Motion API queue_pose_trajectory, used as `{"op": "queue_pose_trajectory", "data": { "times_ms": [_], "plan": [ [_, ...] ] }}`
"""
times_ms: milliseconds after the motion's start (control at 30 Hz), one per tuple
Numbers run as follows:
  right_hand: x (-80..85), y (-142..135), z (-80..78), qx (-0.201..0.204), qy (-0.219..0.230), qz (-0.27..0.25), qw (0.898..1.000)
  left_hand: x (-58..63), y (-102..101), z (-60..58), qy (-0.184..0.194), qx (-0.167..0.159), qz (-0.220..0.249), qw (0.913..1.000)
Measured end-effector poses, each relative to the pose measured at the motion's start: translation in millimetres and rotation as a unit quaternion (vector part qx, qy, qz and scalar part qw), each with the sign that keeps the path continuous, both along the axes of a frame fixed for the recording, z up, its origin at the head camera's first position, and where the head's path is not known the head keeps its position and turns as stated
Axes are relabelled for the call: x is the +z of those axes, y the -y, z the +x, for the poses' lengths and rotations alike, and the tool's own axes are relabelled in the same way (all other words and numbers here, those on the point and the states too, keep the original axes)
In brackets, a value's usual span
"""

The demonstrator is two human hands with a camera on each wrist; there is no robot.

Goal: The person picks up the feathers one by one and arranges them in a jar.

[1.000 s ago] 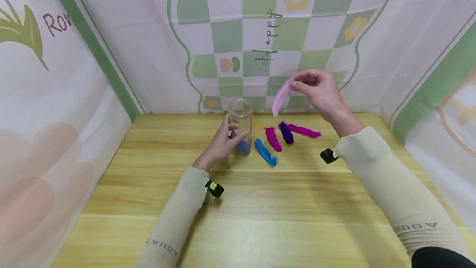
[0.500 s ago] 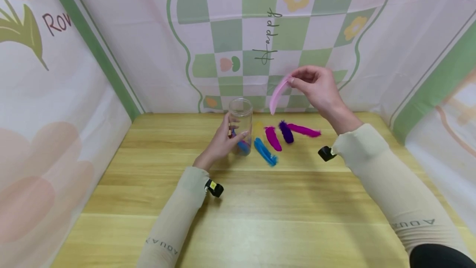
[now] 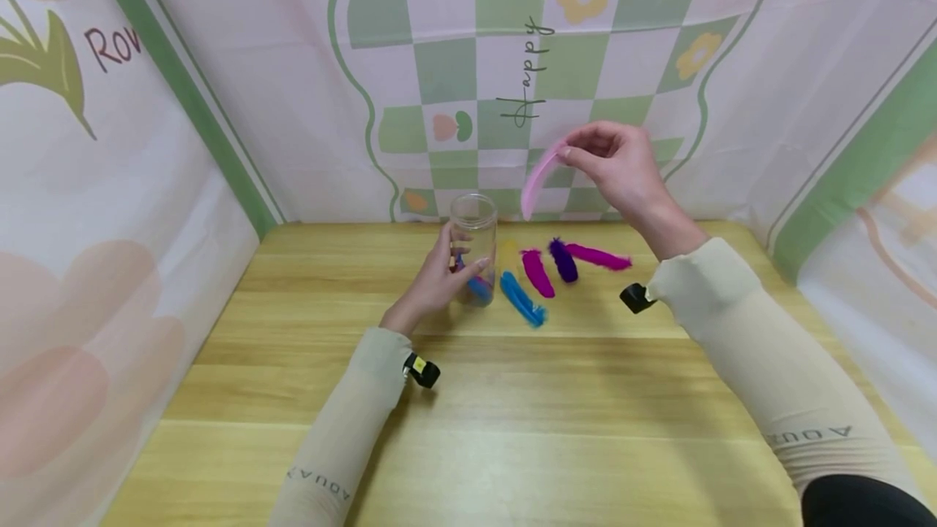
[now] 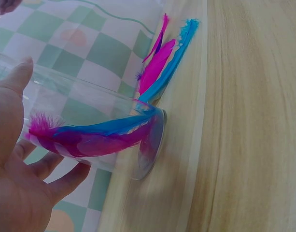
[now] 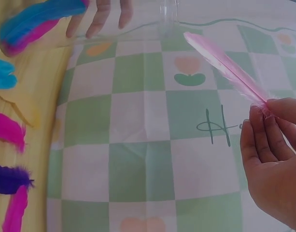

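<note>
My left hand (image 3: 437, 276) grips a clear open-topped jar (image 3: 476, 228) that stands upright near the table's back edge. Inside the jar lie blue and magenta feathers (image 4: 99, 133). My right hand (image 3: 622, 165) pinches a light pink feather (image 5: 230, 67) by its fluffy end, between thumb and fingers. The feather hangs in the air above the table, up and to the right of the jar's mouth, its tip slanting down toward it. On the table right of the jar are a blue feather (image 3: 523, 299), a magenta feather (image 3: 538, 273) and a dark purple feather (image 3: 563, 260).
A second magenta feather (image 3: 600, 257) lies farthest right, next to the purple one. A pale yellow feather (image 5: 22, 108) rests close to the jar. Behind the wooden table (image 3: 512, 397) hangs a checked green and white cloth (image 3: 505, 71), with cloth walls at both sides.
My right hand has moved a little up and to the left with the pink feather, bringing its tip closer to the jar. The left hand and the jar have stayed in place.
</note>
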State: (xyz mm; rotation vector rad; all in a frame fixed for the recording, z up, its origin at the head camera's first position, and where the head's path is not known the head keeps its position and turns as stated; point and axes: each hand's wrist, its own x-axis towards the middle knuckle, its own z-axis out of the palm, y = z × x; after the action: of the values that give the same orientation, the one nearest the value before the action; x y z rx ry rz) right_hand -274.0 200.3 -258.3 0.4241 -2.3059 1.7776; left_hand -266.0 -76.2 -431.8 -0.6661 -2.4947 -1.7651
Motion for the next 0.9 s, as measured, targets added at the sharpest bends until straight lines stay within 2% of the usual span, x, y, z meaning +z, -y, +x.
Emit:
{"op": "queue_pose_trajectory", "data": {
  "times_ms": [633,900],
  "plan": [
    [4.5,17.6,1.4,0.022,-0.033,-0.02,0.999,-1.3,-0.2,-0.5,0.003,-0.003,0.01,0.9999],
    [5.8,23.7,2.6,0.027,-0.031,-0.02,0.999,-1.3,-1.0,-1.0,-0.003,-0.003,0.007,1.0]
  ]
}}
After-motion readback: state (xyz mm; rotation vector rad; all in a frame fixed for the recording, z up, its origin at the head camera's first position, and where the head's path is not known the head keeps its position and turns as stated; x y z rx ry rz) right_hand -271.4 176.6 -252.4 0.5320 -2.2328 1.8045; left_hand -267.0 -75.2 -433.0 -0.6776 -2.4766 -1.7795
